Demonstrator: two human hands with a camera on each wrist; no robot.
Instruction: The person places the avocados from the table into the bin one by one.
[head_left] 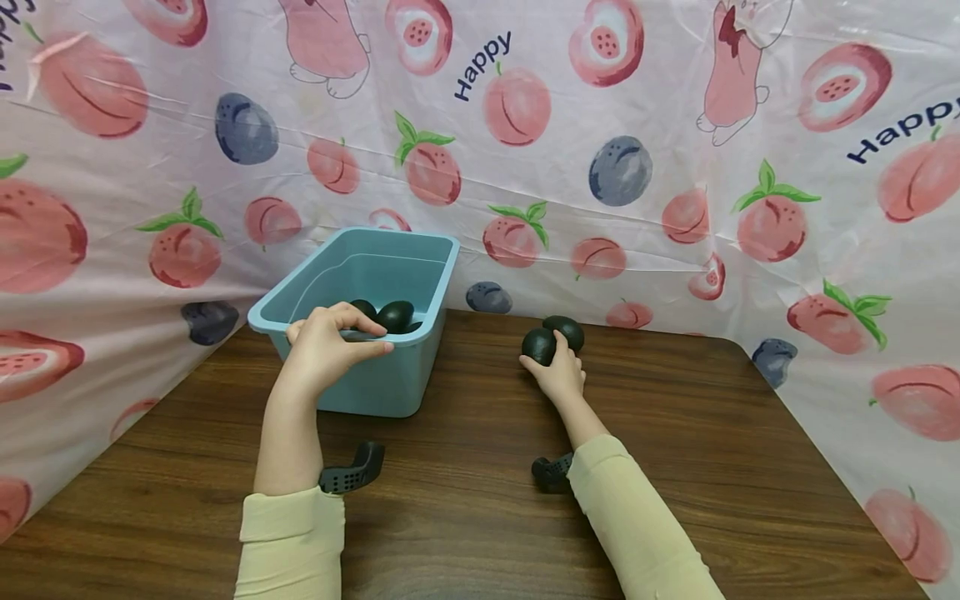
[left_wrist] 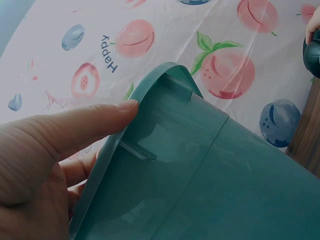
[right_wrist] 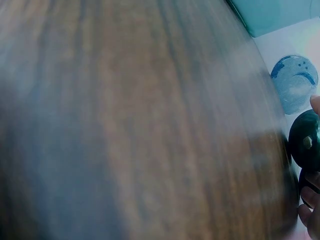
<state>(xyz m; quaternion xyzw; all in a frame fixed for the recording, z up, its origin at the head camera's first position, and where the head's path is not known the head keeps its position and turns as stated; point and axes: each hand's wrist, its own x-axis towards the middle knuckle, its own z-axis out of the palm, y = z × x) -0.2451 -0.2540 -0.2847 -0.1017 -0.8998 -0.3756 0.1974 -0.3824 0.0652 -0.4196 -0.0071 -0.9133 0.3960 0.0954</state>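
My left hand pinches the near rim of a blue-green plastic bin, thumb outside and fingers over the edge. The left wrist view shows that thumb pressed against the rim's corner. Inside the bin lie several dark avocados, partly hidden behind the rim and hand. Toward the table's back edge, my right hand grips a dark avocado between thumb and fingers. Another avocado sits right behind it. At the right wrist view's edge, the held avocado shows its stem end.
The brown wooden table runs back to a fruit-printed cloth hung behind and at both sides. Each wrist wears a black strap mount, the left one just above the table in view. The bin stands at the table's back left.
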